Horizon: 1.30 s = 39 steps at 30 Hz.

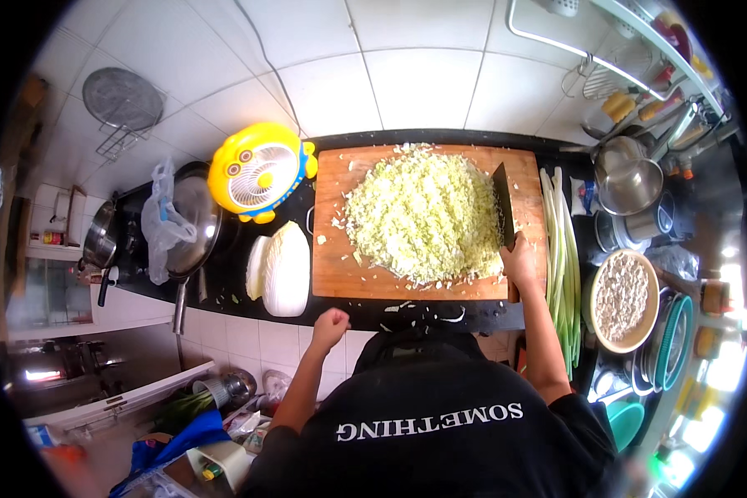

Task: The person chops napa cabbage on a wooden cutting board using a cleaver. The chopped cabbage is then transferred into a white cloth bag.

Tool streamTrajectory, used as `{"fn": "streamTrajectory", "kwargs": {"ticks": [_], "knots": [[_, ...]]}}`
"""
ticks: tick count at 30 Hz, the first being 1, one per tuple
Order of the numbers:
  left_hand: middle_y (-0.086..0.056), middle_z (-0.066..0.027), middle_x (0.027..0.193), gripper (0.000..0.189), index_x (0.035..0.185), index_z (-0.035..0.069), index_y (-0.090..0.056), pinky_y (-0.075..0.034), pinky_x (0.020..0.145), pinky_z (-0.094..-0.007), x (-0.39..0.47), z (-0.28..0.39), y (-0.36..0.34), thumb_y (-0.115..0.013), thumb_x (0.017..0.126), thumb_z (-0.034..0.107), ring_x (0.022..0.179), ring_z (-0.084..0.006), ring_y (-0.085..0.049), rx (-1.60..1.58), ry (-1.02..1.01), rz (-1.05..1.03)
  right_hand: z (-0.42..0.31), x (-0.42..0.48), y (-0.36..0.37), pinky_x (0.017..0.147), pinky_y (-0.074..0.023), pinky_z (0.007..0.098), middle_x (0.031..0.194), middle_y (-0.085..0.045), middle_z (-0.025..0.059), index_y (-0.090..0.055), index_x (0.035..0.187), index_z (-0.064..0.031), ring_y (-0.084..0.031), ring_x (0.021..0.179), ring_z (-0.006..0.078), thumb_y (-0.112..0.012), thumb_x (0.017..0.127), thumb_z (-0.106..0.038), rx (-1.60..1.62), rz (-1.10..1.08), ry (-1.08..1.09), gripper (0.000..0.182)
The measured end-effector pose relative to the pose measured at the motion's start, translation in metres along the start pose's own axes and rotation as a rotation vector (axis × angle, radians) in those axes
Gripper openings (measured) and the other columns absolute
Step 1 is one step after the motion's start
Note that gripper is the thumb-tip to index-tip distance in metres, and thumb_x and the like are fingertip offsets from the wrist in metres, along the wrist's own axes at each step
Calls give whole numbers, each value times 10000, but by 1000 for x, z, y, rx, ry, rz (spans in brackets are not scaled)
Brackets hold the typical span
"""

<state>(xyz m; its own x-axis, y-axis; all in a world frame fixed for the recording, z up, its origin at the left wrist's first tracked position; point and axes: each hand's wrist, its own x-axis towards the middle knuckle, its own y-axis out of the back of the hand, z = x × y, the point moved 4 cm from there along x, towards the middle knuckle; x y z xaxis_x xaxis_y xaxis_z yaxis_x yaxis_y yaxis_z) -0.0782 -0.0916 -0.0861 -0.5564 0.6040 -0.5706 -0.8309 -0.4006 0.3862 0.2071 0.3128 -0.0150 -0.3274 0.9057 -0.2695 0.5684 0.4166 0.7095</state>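
A broad mound of finely chopped napa cabbage covers much of the wooden cutting board. My right hand grips a cleaver at the board's right side. The dark blade lies against the right edge of the mound. In front of the counter edge, below the board's left corner, my left hand is curled with nothing seen in it. Two pieces of uncut napa cabbage rest on the black counter left of the board.
Scallions lie along the board's right side, beside a bowl of small pale pieces. Behind the cabbage stands a yellow fan. A frying pan with a plastic bag is further left. Steel pots stand back right.
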Motion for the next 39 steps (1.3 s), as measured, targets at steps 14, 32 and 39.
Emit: {"fn": "streamTrajectory", "kwargs": {"ticks": [14,32,39], "knots": [[-709,-59,723,332,759,16,-709,-520,591,-275,-12,-55,5,-600,852,315,585,-126,-651,73,280,41,-84,-12,-48,668,-503,455,743,-615,259,-484,912,29,-620,727,419,-571,774,-103,-64,-120,233,209],[-633,-161,909,164,938,30,-612,-476,778,-397,102,133,13,-584,837,156,882,-311,-611,163,-389,482,-91,27,11,604,-500,386,741,-642,153,-637,1080,-101,-639,656,275,-600,779,-104,-260,-76,423,303],[-506,-239,1178,425,1127,-52,-533,-355,966,-467,182,176,3,-614,817,228,1122,-376,-454,470,-187,661,-108,133,0,683,-508,457,811,-661,154,-641,1116,-230,-640,771,336,-565,773,-131,-609,24,533,364]]}}
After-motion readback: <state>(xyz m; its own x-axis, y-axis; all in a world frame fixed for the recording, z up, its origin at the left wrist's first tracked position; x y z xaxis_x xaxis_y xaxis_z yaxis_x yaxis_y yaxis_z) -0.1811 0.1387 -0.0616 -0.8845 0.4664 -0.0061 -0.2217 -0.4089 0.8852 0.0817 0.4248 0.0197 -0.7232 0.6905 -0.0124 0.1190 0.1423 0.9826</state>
